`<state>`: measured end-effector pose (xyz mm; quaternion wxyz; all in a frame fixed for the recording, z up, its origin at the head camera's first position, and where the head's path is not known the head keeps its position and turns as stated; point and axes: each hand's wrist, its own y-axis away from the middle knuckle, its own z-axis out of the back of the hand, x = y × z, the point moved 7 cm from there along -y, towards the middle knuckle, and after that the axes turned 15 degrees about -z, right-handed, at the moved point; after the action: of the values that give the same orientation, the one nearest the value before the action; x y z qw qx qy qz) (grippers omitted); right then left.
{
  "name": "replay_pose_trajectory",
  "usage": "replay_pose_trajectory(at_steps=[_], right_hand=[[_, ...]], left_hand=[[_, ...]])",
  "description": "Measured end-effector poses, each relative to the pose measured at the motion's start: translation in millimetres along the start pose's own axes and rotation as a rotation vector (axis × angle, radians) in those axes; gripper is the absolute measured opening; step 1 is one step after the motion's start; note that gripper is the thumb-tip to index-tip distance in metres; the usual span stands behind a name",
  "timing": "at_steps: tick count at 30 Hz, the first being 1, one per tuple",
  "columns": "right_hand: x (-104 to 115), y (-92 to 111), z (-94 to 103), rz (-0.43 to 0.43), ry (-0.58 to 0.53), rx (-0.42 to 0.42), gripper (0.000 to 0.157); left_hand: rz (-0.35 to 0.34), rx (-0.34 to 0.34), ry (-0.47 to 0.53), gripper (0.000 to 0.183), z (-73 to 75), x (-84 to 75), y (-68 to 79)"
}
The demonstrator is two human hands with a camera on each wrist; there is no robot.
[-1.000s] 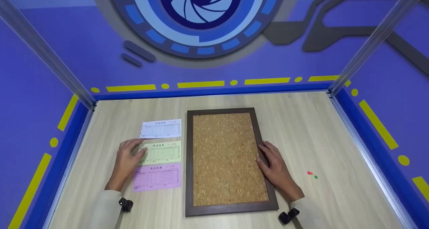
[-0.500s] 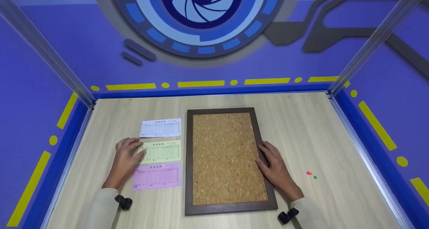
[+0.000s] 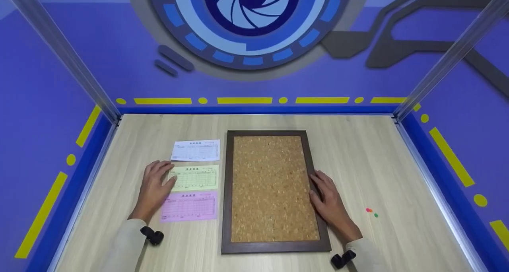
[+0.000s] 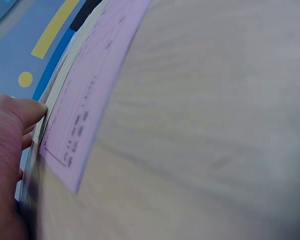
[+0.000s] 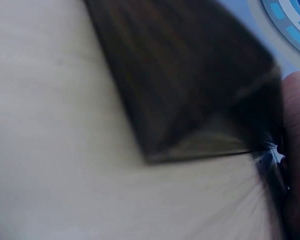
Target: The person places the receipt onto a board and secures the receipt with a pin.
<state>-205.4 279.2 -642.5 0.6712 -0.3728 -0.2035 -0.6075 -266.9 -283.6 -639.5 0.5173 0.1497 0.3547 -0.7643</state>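
Note:
A cork board (image 3: 274, 188) with a dark brown frame lies flat, mid-table, in the head view. My right hand (image 3: 330, 198) rests along its right edge, fingertips and thumb touching the frame. Left of the board lie three printed paper slips in a column: a white slip (image 3: 197, 150) at the back, a green slip (image 3: 197, 177) in the middle and a pink slip (image 3: 190, 206) in front. At the green slip's left edge is my left hand (image 3: 154, 188), fingers loosely bent and thumb over the paper. The left wrist view shows the pink slip (image 4: 85, 95) beside the thumb.
Several small coloured dots, pink, orange and green (image 3: 376, 215), lie on the wooden table (image 3: 397, 164) right of the right hand. Blue-purple printed walls (image 3: 254, 81) enclose the back and sides. Each wrist carries a small black camera (image 3: 152, 235).
The head view has shifted slightly. Both hands stay almost where they were, the left by the green slip and the right on the board's frame; slips and board lie as before.

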Motion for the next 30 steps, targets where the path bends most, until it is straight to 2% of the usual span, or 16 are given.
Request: replay_pose_trajectory(at_steps=[7, 15, 22, 30], right_hand=[[-1.4, -0.4, -0.4, -0.018, -0.004, 0.006, 0.051], [-2.3, -2.4, 0.5, -0.047, -0.009, 0.008, 0.049], [-2.0, -0.9, 0.6, -0.030, -0.006, -0.023, 0.051], [-1.5, -1.9, 2.3, -0.042, -0.029, -0.026, 0.054]], left_hand=[[-0.010, 0.022, -0.009, 0.048, -2.2, 2.0, -0.6], [0.014, 0.028, -0.006, 0.046, -3.0, 5.4, 0.5], [0.025, 0.014, 0.010, 0.037, -2.8, 6.6, 1.7], [0.080, 0.007, 0.035, 0.022, -0.9, 5.0, 1.3]])
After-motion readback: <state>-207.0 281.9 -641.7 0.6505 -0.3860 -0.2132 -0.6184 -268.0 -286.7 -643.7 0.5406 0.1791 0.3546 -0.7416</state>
